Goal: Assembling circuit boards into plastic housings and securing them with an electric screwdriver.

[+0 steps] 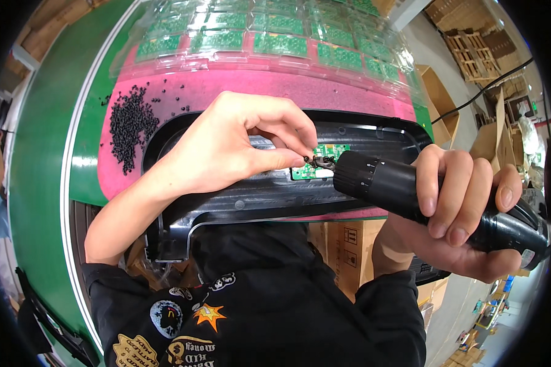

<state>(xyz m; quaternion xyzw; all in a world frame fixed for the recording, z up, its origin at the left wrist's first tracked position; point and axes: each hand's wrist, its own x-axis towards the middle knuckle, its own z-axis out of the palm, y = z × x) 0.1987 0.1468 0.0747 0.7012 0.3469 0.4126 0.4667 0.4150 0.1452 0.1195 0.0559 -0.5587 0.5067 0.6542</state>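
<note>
My right hand [462,205] is wrapped round a black electric screwdriver [379,180], its nose pointing left. The tip reaches over a small green circuit board [303,172] inside a long black plastic housing [239,205]. Several tiny black screws [315,161] cluster around the tip. Thumb and fingers of my left hand [226,140] are pinched together on a small black screw [307,159] beside that tip. The screwdriver and my left hand hide part of the board, so I cannot tell whether the bit touches a screw seated in it.
A heap of small black screws [128,128] lies on the pink mat [190,85], left of the housing. Clear plastic trays of green boards [275,46] sit at the far side. The green table [43,159] extends left. Cardboard boxes [349,244] stand below the near edge.
</note>
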